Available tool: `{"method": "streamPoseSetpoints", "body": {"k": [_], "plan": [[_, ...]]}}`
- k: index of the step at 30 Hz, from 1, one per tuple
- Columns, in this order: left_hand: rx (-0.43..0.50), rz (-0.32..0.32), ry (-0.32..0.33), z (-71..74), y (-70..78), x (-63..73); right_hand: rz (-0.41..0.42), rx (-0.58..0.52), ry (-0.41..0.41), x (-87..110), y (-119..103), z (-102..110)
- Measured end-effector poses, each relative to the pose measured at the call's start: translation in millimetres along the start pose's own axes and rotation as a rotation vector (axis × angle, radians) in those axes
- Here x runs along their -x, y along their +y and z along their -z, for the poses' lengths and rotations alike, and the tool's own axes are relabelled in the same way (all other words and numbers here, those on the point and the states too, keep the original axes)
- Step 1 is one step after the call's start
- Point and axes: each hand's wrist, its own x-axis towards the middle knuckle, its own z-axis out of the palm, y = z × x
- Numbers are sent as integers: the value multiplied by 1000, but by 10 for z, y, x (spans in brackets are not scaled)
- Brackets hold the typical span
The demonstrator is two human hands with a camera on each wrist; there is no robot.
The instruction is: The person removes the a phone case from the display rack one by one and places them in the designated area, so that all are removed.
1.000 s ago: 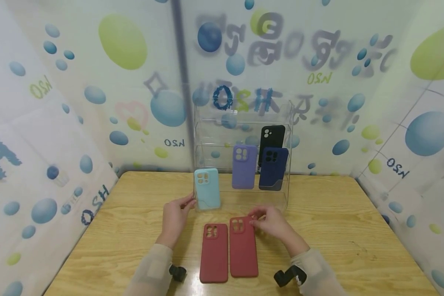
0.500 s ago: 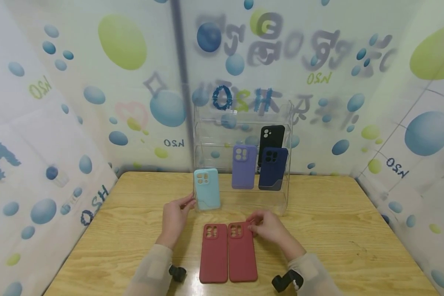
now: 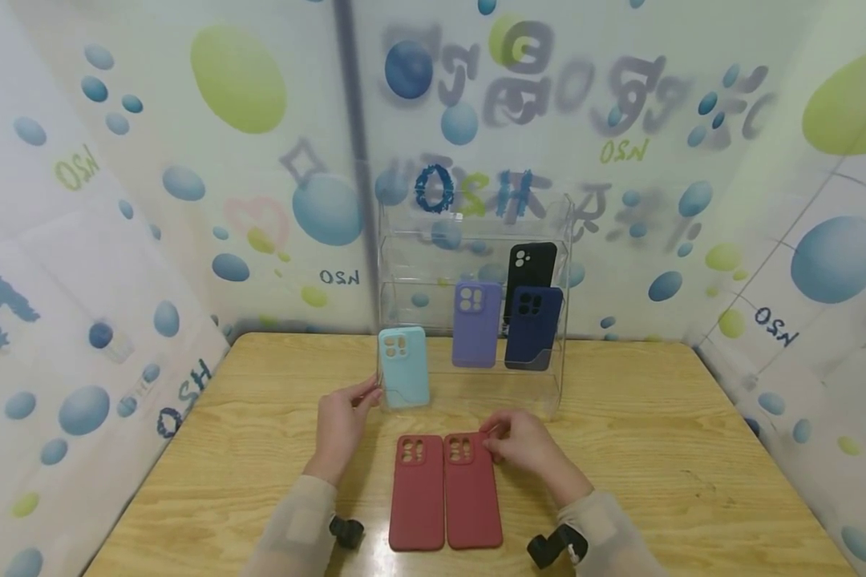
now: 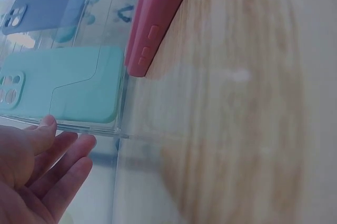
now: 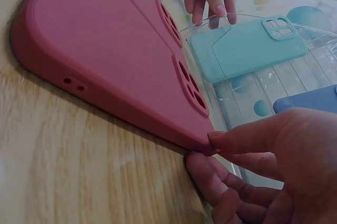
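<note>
Two red phone cases lie side by side on the table, the left one [image 3: 416, 497] right against the right one [image 3: 473, 497]. My right hand [image 3: 523, 441] pinches the right case's upper right corner between thumb and fingers, plainest in the right wrist view. Behind them stands a clear display rack [image 3: 469, 393]. My left hand [image 3: 341, 429] grips the rack's lower left side edge, thumb [image 4: 47, 124] in front and fingers behind. Just beside that thumb, a light blue phone case [image 3: 404, 369] leans in the rack's bottom tier.
Higher in the rack stand a purple case [image 3: 476, 324], a navy case [image 3: 532, 328] and a black case [image 3: 532, 264] partly behind the navy one. The wooden table [image 3: 664, 449] ends at a patterned wall [image 3: 296, 160].
The right red case has slid slightly toward me and left, up against the other and level with it. My right hand moved along with it; the left hand stays on the rack.
</note>
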Motion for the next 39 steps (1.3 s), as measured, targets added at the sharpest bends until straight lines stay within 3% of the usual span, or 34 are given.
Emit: {"method": "streamPoseSetpoints", "body": {"k": [10,29,39], "plan": [[19,46,-22,6,9,4,1,24,-1,-1,-11,1],[9,67,-37,-3,-4,-8,-8,29,-10,6,-91,-8],[6,70,-42,11,2,-5,-12,70,60,-47,-174,58]]}}
